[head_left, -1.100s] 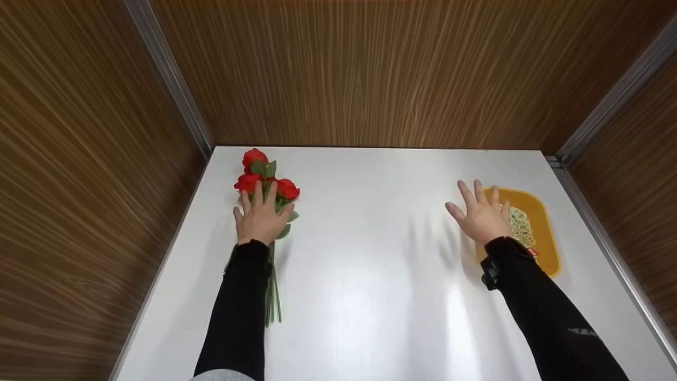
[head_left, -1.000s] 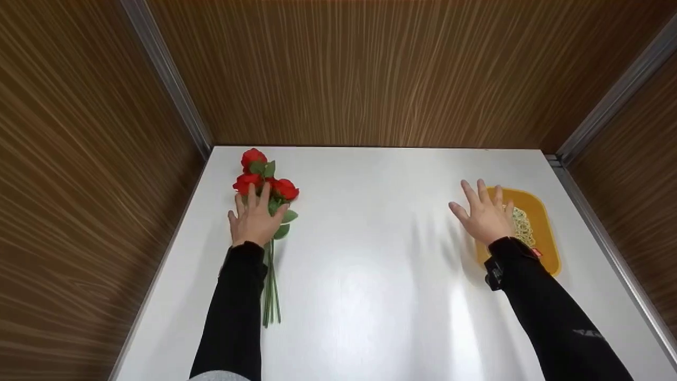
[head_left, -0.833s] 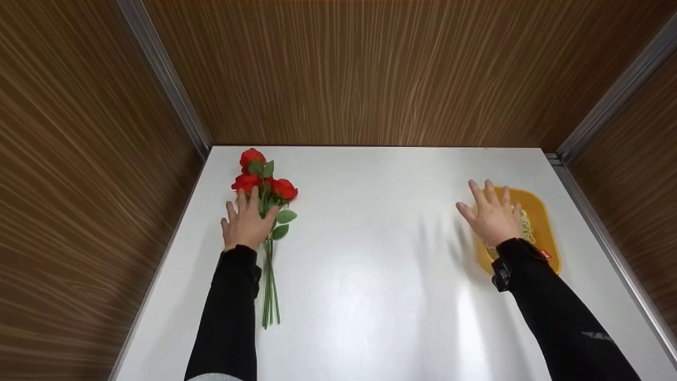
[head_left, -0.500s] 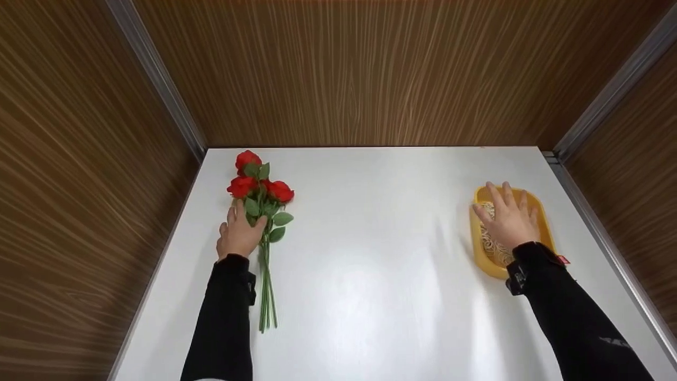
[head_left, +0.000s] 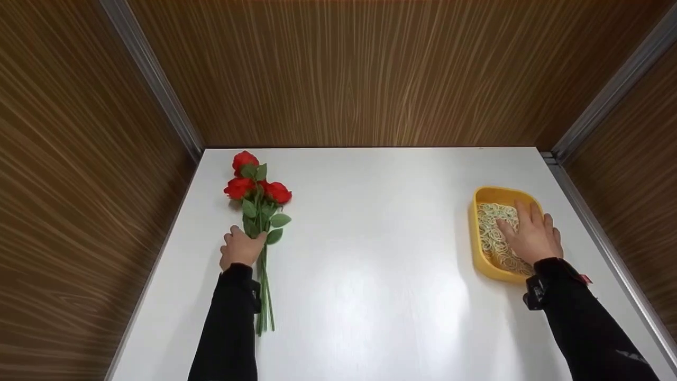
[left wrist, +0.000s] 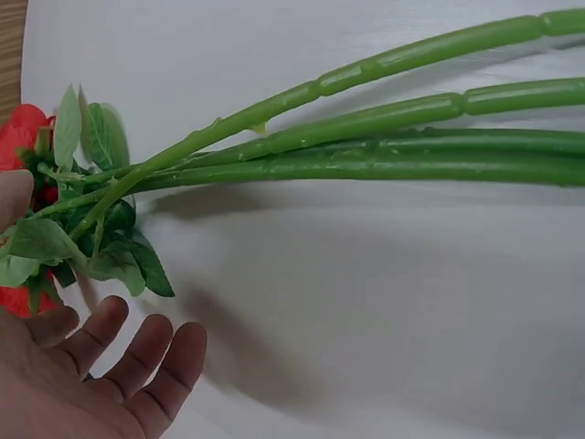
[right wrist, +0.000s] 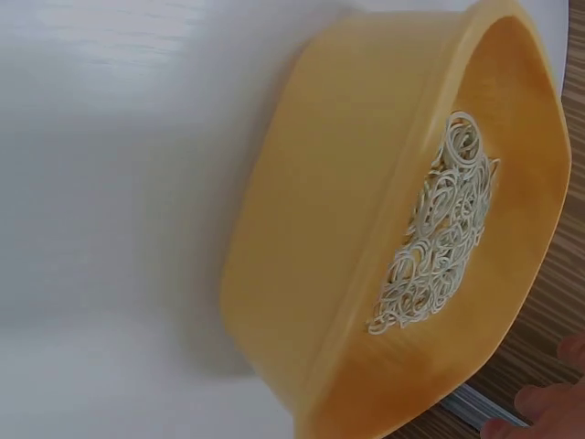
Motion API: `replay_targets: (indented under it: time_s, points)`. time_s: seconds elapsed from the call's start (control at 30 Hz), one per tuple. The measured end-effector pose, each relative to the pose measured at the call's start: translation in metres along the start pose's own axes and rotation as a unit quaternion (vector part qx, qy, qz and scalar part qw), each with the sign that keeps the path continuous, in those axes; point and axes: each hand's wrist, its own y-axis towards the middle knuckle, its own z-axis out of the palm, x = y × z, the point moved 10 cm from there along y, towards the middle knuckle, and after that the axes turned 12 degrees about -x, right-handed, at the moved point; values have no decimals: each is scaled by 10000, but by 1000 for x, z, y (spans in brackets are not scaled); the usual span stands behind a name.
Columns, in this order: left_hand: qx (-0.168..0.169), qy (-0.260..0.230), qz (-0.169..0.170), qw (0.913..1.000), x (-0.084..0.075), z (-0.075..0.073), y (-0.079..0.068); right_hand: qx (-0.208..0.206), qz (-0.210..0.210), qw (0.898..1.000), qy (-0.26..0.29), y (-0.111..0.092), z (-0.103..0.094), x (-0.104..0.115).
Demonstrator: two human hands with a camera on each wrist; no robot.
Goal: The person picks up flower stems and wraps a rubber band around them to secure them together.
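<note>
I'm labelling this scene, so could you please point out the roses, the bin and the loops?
Roses (head_left: 250,208): head view, on a leaf.
Bin (right wrist: 329,183): right wrist view, on its outer wall.
Loops (right wrist: 443,236): right wrist view, mid-pile.

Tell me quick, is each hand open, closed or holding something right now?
Left hand: open, at the roses, not gripping them.
Right hand: open, at the yellow tub, holding nothing.

A white desk (head_left: 370,206), glossy with glare (head_left: 349,307), lies beneath the left grip (head_left: 240,248); beyond it rises a wood-grain wall (head_left: 344,74) between grey metal strips (head_left: 153,74).
</note>
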Motion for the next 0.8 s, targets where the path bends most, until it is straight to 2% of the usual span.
replay_targets:
  time_s: [0.13,0.4,0.6,0.7,0.8]
  points:
    - [43,-54,-197,9998,4,6,-3,-60,-49,9999,-70,-4,5,-8]
    - [104,-45,-500,9987,10,25,-1,190,-232,9990,-339,-9,23,-16]
    - [-113,117,-474,9987,8,32,5,513,-653,9943,-675,-10,37,-13]
    - [-295,236,-399,9985,7,32,9,680,-720,9919,-795,-11,42,-12]
    - [-337,270,-337,9985,6,34,12,763,-768,9900,-905,-13,47,-12]
